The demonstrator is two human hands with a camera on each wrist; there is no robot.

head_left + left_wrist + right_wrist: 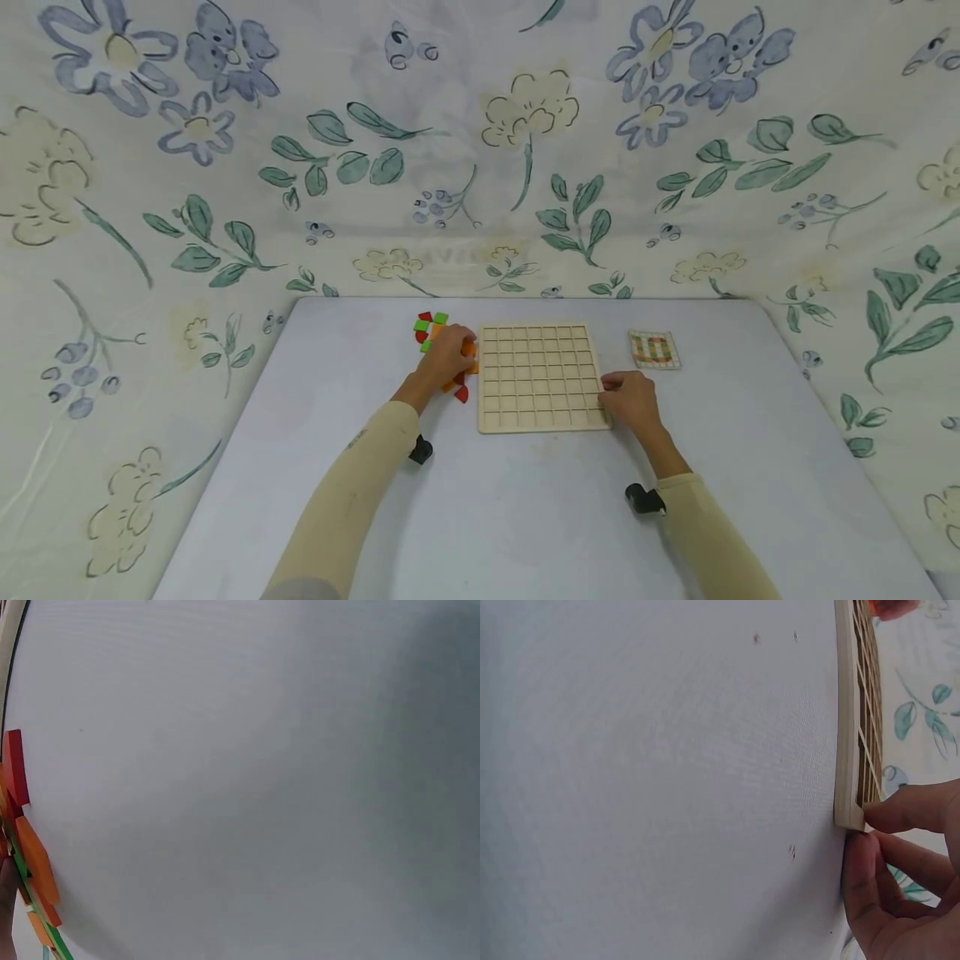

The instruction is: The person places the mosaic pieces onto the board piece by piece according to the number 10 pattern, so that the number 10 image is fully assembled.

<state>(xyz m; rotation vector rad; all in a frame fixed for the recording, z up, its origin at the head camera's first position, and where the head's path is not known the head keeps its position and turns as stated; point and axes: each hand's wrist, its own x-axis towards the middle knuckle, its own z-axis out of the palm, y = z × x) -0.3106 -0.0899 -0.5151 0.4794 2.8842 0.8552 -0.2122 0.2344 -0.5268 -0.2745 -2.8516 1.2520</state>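
Observation:
A square wooden grid board lies flat on the white table, its cells bare. To its left is a loose heap of small red, green and orange tiles. My left hand reaches down over this heap, and its fingertips are hidden among the pieces. Only a sliver of that hand shows in the left wrist view, beside stacked orange tiles and a red tile. On the board's right edge, near the front corner, my right hand pinches the wood between thumb and fingers, as the right wrist view shows.
A small card with a checked orange and green pattern lies right of the board. Behind the white table hangs a flowered cloth. A black wrist camera sits by the left sleeve, another black camera by the right.

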